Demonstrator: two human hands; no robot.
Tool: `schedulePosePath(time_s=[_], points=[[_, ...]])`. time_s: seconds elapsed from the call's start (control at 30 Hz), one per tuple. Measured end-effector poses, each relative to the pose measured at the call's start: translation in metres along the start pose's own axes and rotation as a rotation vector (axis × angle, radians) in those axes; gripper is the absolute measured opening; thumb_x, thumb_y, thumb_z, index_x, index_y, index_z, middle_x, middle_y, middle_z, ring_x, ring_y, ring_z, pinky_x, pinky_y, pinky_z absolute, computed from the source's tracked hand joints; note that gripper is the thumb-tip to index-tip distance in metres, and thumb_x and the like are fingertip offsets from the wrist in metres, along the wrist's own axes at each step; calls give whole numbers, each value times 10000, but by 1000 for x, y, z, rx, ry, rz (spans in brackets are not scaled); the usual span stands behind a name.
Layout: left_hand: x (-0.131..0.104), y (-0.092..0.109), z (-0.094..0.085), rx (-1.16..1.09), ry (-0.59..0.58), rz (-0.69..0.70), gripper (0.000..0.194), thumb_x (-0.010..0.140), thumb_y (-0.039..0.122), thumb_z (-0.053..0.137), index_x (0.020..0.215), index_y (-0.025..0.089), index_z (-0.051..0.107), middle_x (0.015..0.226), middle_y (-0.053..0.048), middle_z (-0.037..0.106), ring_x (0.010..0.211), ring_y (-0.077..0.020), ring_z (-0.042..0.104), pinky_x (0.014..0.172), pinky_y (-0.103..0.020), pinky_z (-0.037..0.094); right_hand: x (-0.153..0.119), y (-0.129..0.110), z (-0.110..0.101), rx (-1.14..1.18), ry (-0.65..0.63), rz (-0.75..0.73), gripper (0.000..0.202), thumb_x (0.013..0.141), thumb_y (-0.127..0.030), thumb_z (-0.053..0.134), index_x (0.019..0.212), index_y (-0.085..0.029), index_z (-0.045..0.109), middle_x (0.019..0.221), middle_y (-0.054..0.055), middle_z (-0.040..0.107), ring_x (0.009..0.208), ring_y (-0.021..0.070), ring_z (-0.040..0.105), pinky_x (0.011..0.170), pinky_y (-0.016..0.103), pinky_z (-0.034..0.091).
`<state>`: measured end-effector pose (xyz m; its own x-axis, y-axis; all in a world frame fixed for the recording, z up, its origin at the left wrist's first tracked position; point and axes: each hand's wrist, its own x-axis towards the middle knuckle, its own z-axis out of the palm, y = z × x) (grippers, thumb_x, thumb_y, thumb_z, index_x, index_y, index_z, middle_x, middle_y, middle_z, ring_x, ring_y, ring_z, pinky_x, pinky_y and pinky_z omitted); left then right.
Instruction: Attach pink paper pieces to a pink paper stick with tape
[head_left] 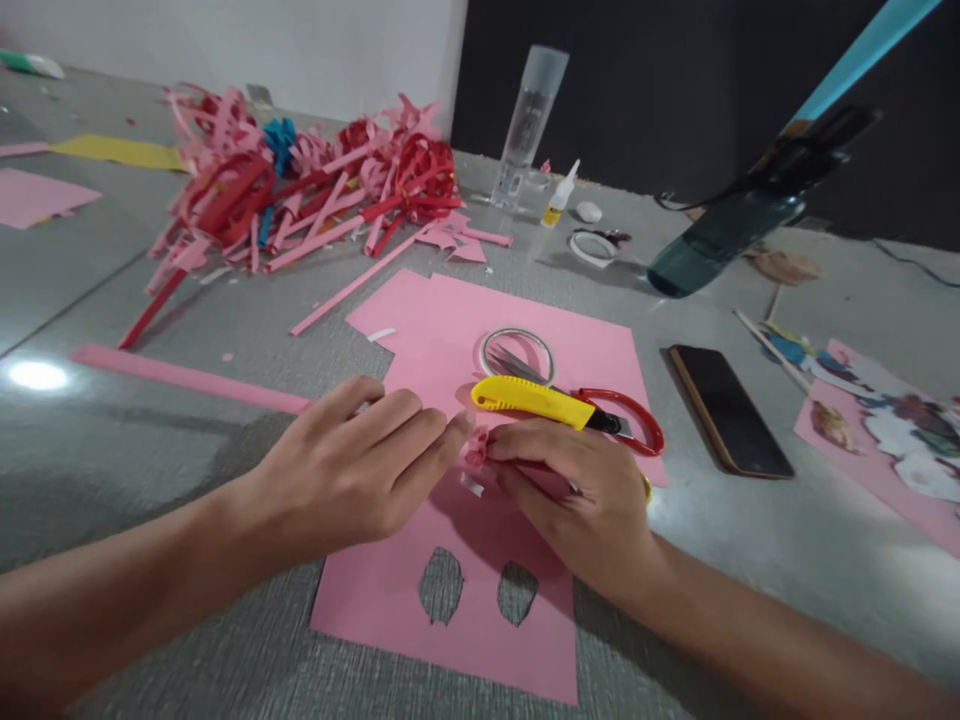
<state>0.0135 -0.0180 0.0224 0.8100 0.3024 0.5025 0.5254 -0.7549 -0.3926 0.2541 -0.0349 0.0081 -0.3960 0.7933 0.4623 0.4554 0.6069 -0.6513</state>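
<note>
Bench (225,650): grey, cut off at the frame edges.
Pink sheet (480,610): on the bench, partly hidden under both hands; two ragged holes near its lower edge.
Paper heap (315,195): red, pink and some blue strips and loops; too tangled to separate.
Left hand (352,465): fingers curled, tips touching the pink piece; inside of the grip hidden, cannot tell if closed on anything.
Right hand (585,490): thumb and forefinger pinching the pink piece.
Pink strip (187,378): on the bench, far end passing out of sight behind the left hand.
Dark bottle (712,240): black cap; tinted wall, contents cannot be made out.
Clear bottle (523,130): frosted cap; fill level not readable.
Scissors (657,435): red handles, partly covered by the yellow cutter (532,400).
Glue bottle (559,195): white nozzle; yellow low down, label or contents unclear.
Pink piece (476,448): crumpled, between the hands, above the sheet; fine folds blurred.
</note>
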Motion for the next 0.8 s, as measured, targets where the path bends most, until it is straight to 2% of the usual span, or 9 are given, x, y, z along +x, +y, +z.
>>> schedulePosePath(time_s=[0.2, 0.37, 0.5, 0.67, 0.8], points=[[2, 4, 0, -13, -11, 10, 189, 987, 118, 638, 1159, 109, 716, 832, -23, 754, 733, -173, 672, 579, -347, 530, -2, 0, -1, -31, -3, -90, 137, 977, -123, 656, 989, -254, 695, 952, -2, 815, 872, 158, 776, 831, 296, 627], [1, 6, 3, -77, 57, 12, 177, 973, 94, 651, 1139, 52, 694, 846, -50, 760, 750, -192, 701, 552, -338, 531, -2, -2, 1, -35, 43, -131, 126, 968, -107, 675, 969, -223, 724, 922, -3, 813, 853, 129, 773, 831, 244, 614], [1, 7, 4, -102, 54, 15, 223, 951, 64, 664, 1167, 13, 685, 864, -81, 768, 746, -225, 716, 533, -351, 531, 0, -2, 4, 7, 58, -128, 126, 945, -77, 701, 951, -198, 731, 909, 1, 812, 842, 106, 768, 827, 197, 597], [2, 7, 4, -97, 36, 11, 262, 942, 71, 689, 1194, -1, 686, 844, -79, 768, 727, -220, 708, 548, -351, 543, -1, 1, 3, 27, 45, -103, 104, 928, -88, 728, 948, -191, 727, 913, 4, 816, 847, 107, 772, 838, 196, 591], [1, 3, 1, -102, 52, -8, 234, 940, 70, 690, 1169, 23, 703, 889, -85, 785, 766, -226, 724, 591, -361, 554, -2, 4, 2, 43, 34, -70, 99, 934, -105, 711, 948, -202, 718, 920, -3, 817, 836, 111, 776, 805, 202, 597]])
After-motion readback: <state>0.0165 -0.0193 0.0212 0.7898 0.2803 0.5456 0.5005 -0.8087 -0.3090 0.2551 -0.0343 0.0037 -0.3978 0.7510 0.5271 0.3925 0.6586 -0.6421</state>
